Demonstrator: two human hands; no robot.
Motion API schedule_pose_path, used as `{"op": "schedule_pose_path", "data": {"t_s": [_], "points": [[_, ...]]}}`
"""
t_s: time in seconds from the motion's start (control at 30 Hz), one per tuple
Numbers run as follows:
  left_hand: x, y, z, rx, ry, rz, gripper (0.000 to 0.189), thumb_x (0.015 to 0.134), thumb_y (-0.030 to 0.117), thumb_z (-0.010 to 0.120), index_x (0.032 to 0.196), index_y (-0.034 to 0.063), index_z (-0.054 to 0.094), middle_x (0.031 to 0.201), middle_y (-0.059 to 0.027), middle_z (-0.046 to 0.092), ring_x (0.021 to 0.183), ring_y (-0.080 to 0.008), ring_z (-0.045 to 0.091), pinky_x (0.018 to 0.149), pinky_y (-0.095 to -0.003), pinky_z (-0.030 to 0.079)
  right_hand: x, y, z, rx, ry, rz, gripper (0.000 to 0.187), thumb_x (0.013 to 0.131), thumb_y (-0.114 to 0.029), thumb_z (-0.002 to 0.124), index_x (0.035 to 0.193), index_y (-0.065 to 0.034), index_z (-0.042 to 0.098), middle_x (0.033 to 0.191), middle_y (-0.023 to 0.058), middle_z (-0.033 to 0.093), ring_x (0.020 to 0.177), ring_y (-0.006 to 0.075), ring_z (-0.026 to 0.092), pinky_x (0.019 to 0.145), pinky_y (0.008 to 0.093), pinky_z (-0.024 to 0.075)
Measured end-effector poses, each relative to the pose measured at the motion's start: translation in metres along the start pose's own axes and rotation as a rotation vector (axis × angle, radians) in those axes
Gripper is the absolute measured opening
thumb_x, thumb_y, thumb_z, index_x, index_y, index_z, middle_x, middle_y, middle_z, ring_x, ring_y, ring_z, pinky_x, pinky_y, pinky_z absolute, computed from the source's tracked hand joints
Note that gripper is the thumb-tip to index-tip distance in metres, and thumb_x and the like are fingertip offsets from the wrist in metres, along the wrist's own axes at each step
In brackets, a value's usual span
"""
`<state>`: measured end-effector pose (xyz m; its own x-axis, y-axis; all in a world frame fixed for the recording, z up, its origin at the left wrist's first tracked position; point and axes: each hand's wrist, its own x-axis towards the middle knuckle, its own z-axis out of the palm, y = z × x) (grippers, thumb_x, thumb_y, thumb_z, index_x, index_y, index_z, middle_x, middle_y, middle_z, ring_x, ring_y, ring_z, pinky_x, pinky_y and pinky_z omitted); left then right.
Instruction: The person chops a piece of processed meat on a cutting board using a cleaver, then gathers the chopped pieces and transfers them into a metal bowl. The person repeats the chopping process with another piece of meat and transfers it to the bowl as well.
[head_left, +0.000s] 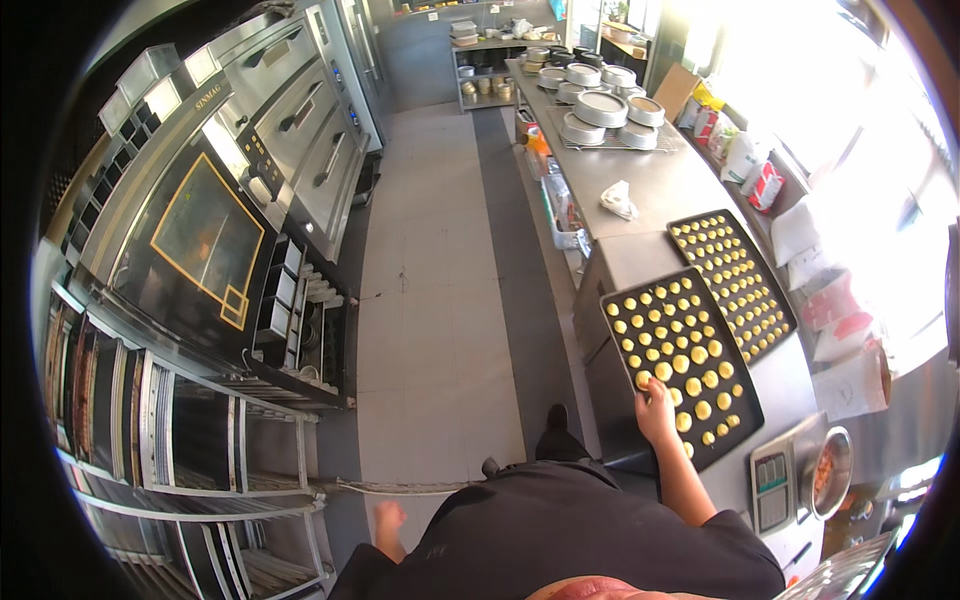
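Note:
A black baking tray (739, 409) holds rows of yellow dough mounds (680, 364) of differing sizes. My right hand (655, 412) is over the tray's near left part, fingertips at one mound (643, 379) by the edge. Whether the fingers grip that mound or only touch it is unclear. Behind it, a second black tray (787, 327) carries rows of smaller yellow mounds (739, 270). Away from the counter, my left hand (389, 516) hangs at my left side over the floor. It is blurred, and I see nothing held in it.
On the steel counter (679, 180) are round cake tins (600, 109) and a crumpled white bag (619, 201). A scale (772, 484) and a metal bowl (844, 472) stand near me at right. Ovens (210, 232) and a tray rack (187, 499) line the left of the tiled aisle.

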<state>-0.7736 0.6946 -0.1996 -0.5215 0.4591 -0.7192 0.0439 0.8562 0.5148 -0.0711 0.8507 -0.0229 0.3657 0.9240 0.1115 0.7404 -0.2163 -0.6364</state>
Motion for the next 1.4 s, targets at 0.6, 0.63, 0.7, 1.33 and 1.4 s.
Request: {"op": "schedule_pose_path", "data": {"t_s": [0.6,0.63,0.7,1.33,1.4], "points": [[-0.014,0.273,0.052,0.546,0.129,0.373,0.02,0.102,0.021,0.066,0.104,0.0075,0.08,0.091,-0.0082,0.078,0.079,-0.0208,0.075,0.071,-0.0395,0.06,0.628,-0.027,0.183,-0.226,-0.067,0.063,0.081,0.09,-0.017,0.07,0.165,-0.0048,0.043,0.173,0.0278,0.038,0.154,0.0487,0.045,0.127,0.0561,0.0384],[-0.005,0.302,0.063,0.207,0.152,0.29,0.018,0.103,0.018,0.067,0.106,0.0046,0.078,0.09,-0.0087,0.077,0.075,-0.0184,0.073,0.068,-0.0363,0.06,0.65,-0.017,0.185,-0.248,-0.08,0.108,0.081,0.091,-0.018,0.07,0.166,-0.0055,0.042,0.173,0.0276,0.038,0.154,0.0488,0.044,0.127,0.057,0.0379],[0.004,0.353,0.089,-0.048,0.227,0.453,0.018,0.104,0.01,0.068,0.116,-0.0002,0.076,0.092,-0.0089,0.078,0.078,-0.0153,0.074,0.068,-0.0327,0.06,0.673,0.006,0.193,-0.318,-0.143,0.181,0.081,0.092,-0.02,0.07,0.167,-0.008,0.042,0.174,0.0259,0.038,0.155,0.0472,0.044,0.126,0.0568,0.0392],[-0.111,0.864,0.344,-0.058,-0.478,1.533,0.038,0.117,0.024,0.052,0.143,0.0002,0.066,0.147,-0.0184,0.065,0.135,-0.0284,0.062,0.116,-0.0424,0.048,0.534,-0.162,0.102,1.99,-0.396,0.655,0.055,0.112,-0.038,0.045,0.146,0.0008,0.064,0.131,0.0204,0.074,0.114,0.0369,0.073,0.099,0.0475,0.0599],[-0.161,0.898,0.391,-0.064,-0.634,1.83,0.048,0.116,0.03,0.049,0.152,-0.0006,0.059,0.162,-0.0233,0.054,0.15,-0.037,0.053,0.126,-0.0506,0.039,0.528,-0.187,0.083,2.126,-0.507,0.441,0.06,0.112,-0.043,0.048,0.151,0.001,0.059,0.138,0.0218,0.071,0.12,0.0396,0.071,0.104,0.0509,0.0581]]}}
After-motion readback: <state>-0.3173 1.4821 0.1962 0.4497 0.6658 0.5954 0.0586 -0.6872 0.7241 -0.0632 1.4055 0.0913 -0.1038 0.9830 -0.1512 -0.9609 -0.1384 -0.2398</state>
